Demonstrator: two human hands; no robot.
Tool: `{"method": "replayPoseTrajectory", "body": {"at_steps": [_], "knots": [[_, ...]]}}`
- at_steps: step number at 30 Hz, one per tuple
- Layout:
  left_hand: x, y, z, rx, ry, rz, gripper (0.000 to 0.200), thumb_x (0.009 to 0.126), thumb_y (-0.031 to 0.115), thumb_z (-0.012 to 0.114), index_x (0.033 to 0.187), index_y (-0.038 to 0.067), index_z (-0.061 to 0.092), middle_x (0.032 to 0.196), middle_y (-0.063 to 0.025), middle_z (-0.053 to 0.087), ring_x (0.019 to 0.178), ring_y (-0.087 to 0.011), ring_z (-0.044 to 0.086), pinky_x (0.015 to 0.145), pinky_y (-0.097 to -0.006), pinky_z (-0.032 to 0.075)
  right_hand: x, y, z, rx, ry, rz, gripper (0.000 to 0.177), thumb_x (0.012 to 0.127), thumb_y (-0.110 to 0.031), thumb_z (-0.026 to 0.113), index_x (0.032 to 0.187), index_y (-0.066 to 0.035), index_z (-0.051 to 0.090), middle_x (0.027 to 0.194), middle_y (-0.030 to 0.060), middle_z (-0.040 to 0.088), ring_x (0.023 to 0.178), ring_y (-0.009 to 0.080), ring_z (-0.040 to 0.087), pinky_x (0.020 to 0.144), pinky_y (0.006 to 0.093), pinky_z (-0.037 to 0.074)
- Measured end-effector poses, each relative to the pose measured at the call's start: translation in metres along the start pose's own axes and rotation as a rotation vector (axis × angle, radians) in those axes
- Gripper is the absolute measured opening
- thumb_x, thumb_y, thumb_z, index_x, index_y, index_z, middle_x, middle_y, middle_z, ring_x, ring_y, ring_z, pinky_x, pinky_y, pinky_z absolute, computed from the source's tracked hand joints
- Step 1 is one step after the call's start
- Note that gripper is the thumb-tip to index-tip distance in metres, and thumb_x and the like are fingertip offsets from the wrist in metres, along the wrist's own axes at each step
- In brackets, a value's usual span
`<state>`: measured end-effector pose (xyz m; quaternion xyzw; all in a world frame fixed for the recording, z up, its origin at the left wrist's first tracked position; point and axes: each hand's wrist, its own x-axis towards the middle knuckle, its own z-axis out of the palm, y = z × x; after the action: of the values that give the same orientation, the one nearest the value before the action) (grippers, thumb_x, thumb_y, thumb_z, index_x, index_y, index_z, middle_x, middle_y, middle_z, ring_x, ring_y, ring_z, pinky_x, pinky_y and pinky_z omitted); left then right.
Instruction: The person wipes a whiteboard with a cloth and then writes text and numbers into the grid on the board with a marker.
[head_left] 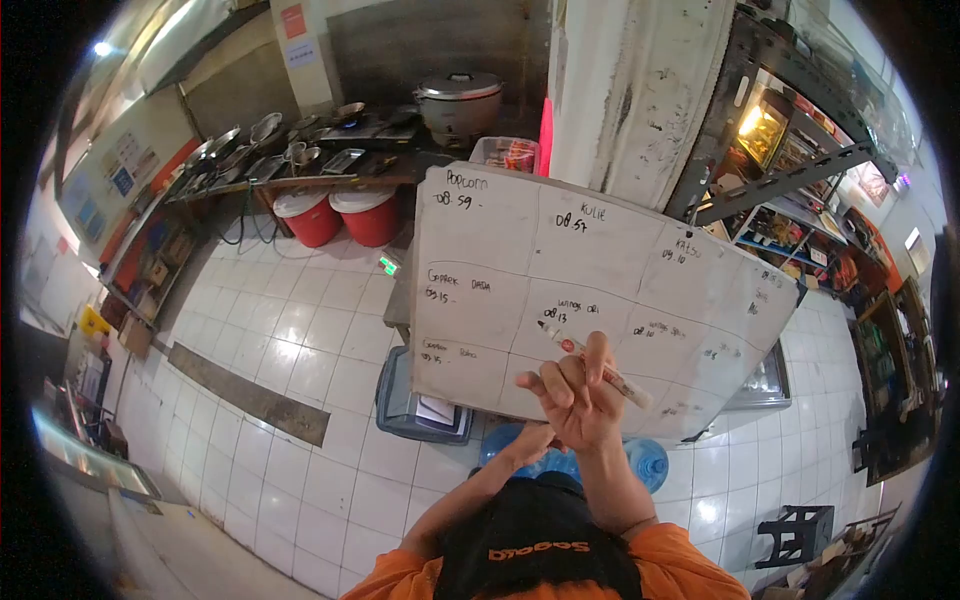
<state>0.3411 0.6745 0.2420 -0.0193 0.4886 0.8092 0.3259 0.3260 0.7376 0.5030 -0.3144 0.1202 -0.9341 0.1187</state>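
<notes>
Marker tip on the whiteboard
The right hand (578,395) grasps a marker (597,367), its tip touching the gridded whiteboard (500,240). The left hand (527,438) reaches the board's lower edge; I cannot tell its grip.

In right hand (575,400), marker (595,362) before whiteboard (500,250); left hand (530,438) at its lower edge; behind, cooker (458,100) on counter (300,182), buckets (308,215) beneath.

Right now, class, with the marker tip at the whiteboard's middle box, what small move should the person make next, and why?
Probably press the marker tip down and write in the middle box. The right hand grips it with the tip just by "08.13", and the left hand reaches the lower edge of the whiteboard, seemingly steadying it.
</notes>
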Motion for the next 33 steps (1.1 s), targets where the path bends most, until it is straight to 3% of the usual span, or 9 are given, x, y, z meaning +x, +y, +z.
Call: {"method": "replayPoseTrajectory", "body": {"at_steps": [2,6,9,12,15,18,22,25,33], "knots": [[0.002,-0.003,0.000,0.021,-0.005,-0.004,0.033,0.083,0.018,0.076,0.110,0.004,0.062,0.099,-0.0042,0.060,0.080,-0.0164,0.062,0.060,-0.0321,0.054,0.006,-0.011,0.009,-0.295,-0.079,0.021,0.033,0.099,-0.037,0.057,0.086,-0.007,0.051,0.059,0.0059,0.058,0.066,0.0184,0.062,0.082,0.0492,0.055],[-0.002,0.000,0.014,-0.055,0.034,0.049,0.032,0.083,0.019,0.077,0.108,0.005,0.063,0.098,-0.0036,0.061,0.076,-0.0164,0.062,0.058,-0.0315,0.053,0.031,-0.035,0.018,-0.952,-0.180,0.072,0.046,0.102,-0.039,0.041,0.109,0.003,0.060,0.063,0.0096,0.062,0.045,0.0151,0.057,0.046,0.0280,0.048],[-0.007,0.011,0.021,-0.079,0.074,0.015,0.033,0.083,0.015,0.077,0.110,0.004,0.061,0.103,-0.0060,0.061,0.073,-0.0171,0.061,0.058,-0.0320,0.053,0.068,-0.035,0.030,-1.560,-0.217,-0.216,0.034,0.096,-0.026,0.057,0.116,0.001,0.063,0.071,0.0117,0.066,0.061,0.0158,0.067,0.054,0.0265,0.053],[-0.013,0.017,0.026,-0.092,0.076,0.039,0.036,0.082,0.014,0.078,0.112,0.004,0.060,0.106,-0.0073,0.061,0.073,-0.0178,0.061,0.058,-0.0324,0.054,0.103,-0.024,0.017,-1.816,-0.300,-0.581,0.032,0.086,-0.012,0.070,0.116,-0.001,0.063,0.076,0.0090,0.069,0.062,0.0169,0.068,0.057,0.0266,0.054],[-0.013,0.019,0.028,-0.068,0.077,0.022,0.035,0.082,0.012,0.077,0.113,0.005,0.061,0.107,-0.0058,0.061,0.084,-0.0164,0.062,0.058,-0.0316,0.055,0.125,-0.017,0.003,-1.850,-0.374,-0.698,0.034,0.076,-0.001,0.077,0.108,-0.003,0.064,0.082,0.0078,0.072,0.062,0.0175,0.068,0.058,0.0261,0.055],[-0.016,0.022,0.029,-0.083,0.047,0.060,0.036,0.083,0.012,0.075,0.115,0.005,0.060,0.110,-0.0057,0.061,0.093,-0.0161,0.061,0.059,-0.0315,0.056,0.129,-0.007,-0.018,-1.845,-0.230,-0.738,0.023,0.077,0.000,0.077,0.097,-0.005,0.066,0.081,0.0094,0.072,0.067,0.0122,0.069,0.057,0.0231,0.054],[-0.014,0.019,0.027,-0.037,0.042,0.090,0.038,0.084,0.012,0.074,0.118,0.005,0.059,0.113,-0.0070,0.061,0.098,-0.0172,0.061,0.060,-0.0324,0.058,0.133,-0.007,-0.018,-1.923,-0.247,-0.707,0.019,0.079,-0.002,0.077,0.093,-0.006,0.065,0.079,0.0075,0.072,0.063,0.0121,0.067,0.056,0.0237,0.053],[-0.012,0.019,0.030,-0.037,0.043,0.120,0.049,0.083,0.015,0.075,0.123,0.005,0.050,0.110,-0.0075,0.055,0.091,-0.0197,0.060,0.058,-0.0340,0.058,0.133,-0.006,-0.017,-1.956,-0.259,-0.700,0.019,0.079,-0.004,0.078,0.093,-0.006,0.065,0.078,0.0068,0.071,0.061,0.0123,0.066,0.056,0.0239,0.053],[-0.016,0.025,0.029,-0.009,-0.003,0.103,0.047,0.084,0.017,0.075,0.121,0.002,0.051,0.114,-0.0094,0.055,0.092,-0.0209,0.061,0.062,-0.0346,0.060,0.131,-0.006,-0.015,-1.978,-0.210,-0.650,0.018,0.079,-0.003,0.077,0.092,-0.007,0.065,0.075,0.0052,0.070,0.059,0.0117,0.066,0.056,0.0230,0.052]]}}
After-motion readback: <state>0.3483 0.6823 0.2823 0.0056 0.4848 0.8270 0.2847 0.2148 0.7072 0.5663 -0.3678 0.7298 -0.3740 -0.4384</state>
